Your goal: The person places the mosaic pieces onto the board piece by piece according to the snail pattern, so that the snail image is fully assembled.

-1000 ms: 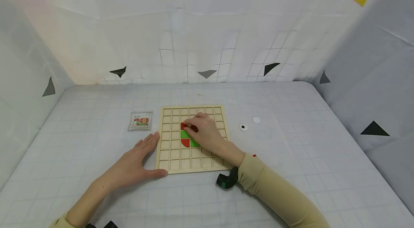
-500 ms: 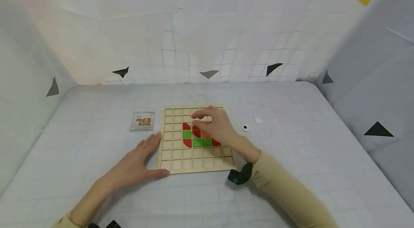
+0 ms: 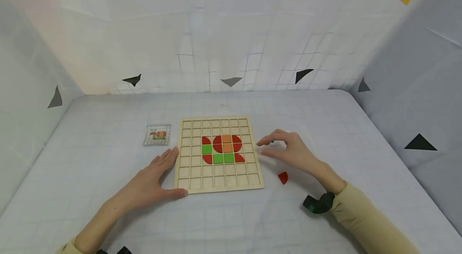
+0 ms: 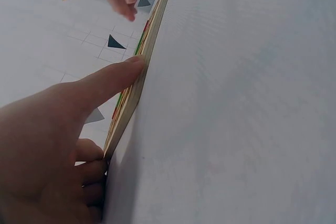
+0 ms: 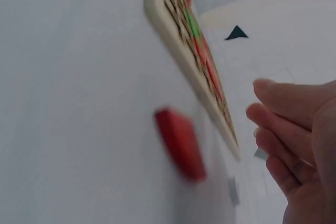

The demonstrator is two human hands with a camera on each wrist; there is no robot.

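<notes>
A wooden grid board (image 3: 218,177) lies flat with red quarter-circle pieces (image 3: 207,159), green square pieces (image 3: 229,158) and orange square pieces (image 3: 226,138) set in its cells. My left hand (image 3: 151,180) rests with spread fingers against the board's left edge, its thumb at the near corner. Off the board's right side hovers my right hand (image 3: 294,152), thumb and fingers apart, with nothing visible between them. On the table just below it lies a loose red quarter-circle piece (image 3: 283,178), also in the right wrist view as a blurred red piece (image 5: 180,142).
Left of the board lies a small picture card (image 3: 157,135) with a gridded design in red, orange and green. An eye piece (image 3: 272,142) is mostly hidden behind the right hand's fingers. White sheeting (image 3: 231,37) rises behind the table.
My right hand has lifted off the board and moved right, past its edge. A red piece now shows at the top left of the design. My left hand has stayed in place.
</notes>
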